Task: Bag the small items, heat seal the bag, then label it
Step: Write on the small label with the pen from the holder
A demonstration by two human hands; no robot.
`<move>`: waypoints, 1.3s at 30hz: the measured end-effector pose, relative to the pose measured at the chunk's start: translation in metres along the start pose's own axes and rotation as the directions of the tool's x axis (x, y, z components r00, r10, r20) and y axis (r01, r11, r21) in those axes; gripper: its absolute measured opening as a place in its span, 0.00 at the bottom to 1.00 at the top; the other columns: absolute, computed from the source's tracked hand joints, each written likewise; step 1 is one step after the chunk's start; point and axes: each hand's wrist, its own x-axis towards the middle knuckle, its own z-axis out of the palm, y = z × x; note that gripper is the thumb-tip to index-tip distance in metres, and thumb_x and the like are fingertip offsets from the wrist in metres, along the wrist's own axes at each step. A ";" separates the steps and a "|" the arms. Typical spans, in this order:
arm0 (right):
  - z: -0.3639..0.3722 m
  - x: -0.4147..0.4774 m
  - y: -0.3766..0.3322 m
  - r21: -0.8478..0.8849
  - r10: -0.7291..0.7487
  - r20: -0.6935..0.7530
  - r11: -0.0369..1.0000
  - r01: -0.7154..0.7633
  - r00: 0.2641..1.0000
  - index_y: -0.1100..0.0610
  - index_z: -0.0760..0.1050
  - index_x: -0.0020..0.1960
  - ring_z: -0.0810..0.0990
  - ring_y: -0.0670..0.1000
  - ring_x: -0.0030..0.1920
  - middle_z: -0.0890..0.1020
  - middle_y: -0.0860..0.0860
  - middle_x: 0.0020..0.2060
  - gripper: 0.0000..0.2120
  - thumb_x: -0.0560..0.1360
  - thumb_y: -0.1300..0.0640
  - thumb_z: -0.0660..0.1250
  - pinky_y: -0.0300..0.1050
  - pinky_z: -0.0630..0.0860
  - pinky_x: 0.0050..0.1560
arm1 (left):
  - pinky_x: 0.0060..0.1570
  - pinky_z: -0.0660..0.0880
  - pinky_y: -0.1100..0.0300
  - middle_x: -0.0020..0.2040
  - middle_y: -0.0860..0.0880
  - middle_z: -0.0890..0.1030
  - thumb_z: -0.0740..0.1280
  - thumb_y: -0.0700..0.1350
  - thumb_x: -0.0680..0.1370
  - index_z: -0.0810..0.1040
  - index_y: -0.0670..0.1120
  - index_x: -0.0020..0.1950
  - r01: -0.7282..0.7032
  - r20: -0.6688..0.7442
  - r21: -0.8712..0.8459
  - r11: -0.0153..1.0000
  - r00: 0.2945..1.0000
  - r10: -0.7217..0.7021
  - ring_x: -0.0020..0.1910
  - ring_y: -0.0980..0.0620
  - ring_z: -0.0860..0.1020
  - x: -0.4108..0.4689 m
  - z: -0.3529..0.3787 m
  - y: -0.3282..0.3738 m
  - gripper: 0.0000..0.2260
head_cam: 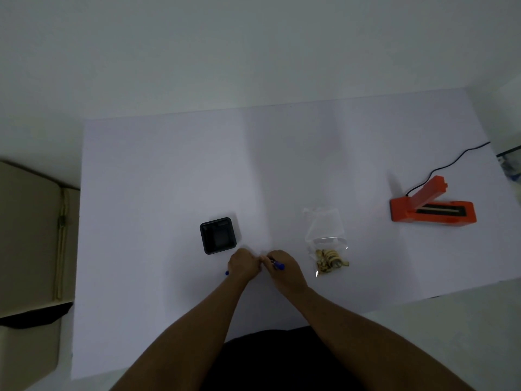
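A clear plastic bag (327, 244) lies on the white table (169, 179), with several small tan items (329, 262) bunched at its near end. To its left my two hands meet fingertip to fingertip. My right hand (284, 270) is closed around a blue pen (277, 265). My left hand (244, 265) is closed too, and a small blue piece (227, 273), apparently the pen's cap, pokes out at its left side. Something small and white sits between the fingertips, too small to make out. An orange heat sealer (431, 211) stands at the right, its lid raised.
A black square tray (218, 239) sits just beyond my left hand. The sealer's black cord (451, 162) runs off the table's far right edge. A beige box (28, 235) stands off the table's left side.
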 end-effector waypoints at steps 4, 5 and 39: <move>-0.003 -0.001 -0.002 0.030 -0.019 -0.026 0.999 0.020 0.999 0.61 0.78 0.39 0.77 0.53 0.38 0.80 0.56 0.36 0.23 0.76 0.44 0.57 0.44 0.73 0.42 | 0.24 0.65 0.62 0.28 0.49 0.75 0.71 0.46 0.72 0.83 0.38 0.39 -0.008 -0.009 0.001 1.000 1.000 0.008 0.26 0.54 0.72 0.000 0.000 0.000 0.10; -0.004 -0.002 -0.003 0.040 -0.035 -0.026 0.999 0.036 0.999 0.61 0.79 0.41 0.78 0.52 0.39 0.81 0.56 0.37 0.22 0.76 0.44 0.58 0.42 0.74 0.43 | 0.25 0.66 0.62 0.29 0.48 0.76 0.72 0.44 0.71 0.83 0.38 0.39 -0.008 -0.002 0.017 1.000 1.000 0.008 0.28 0.53 0.74 0.000 -0.001 0.000 0.09; -0.024 -0.008 -0.025 0.253 0.125 -0.120 0.963 -0.091 0.985 0.52 0.78 0.47 0.80 0.44 0.43 0.82 0.47 0.41 0.10 0.79 0.47 0.63 0.39 0.78 0.45 | 0.49 0.78 0.59 0.55 0.47 0.80 0.65 0.52 0.79 0.73 0.43 0.62 -0.299 -0.216 0.175 0.938 0.918 0.333 0.50 0.49 0.81 -0.040 -0.033 -0.086 0.17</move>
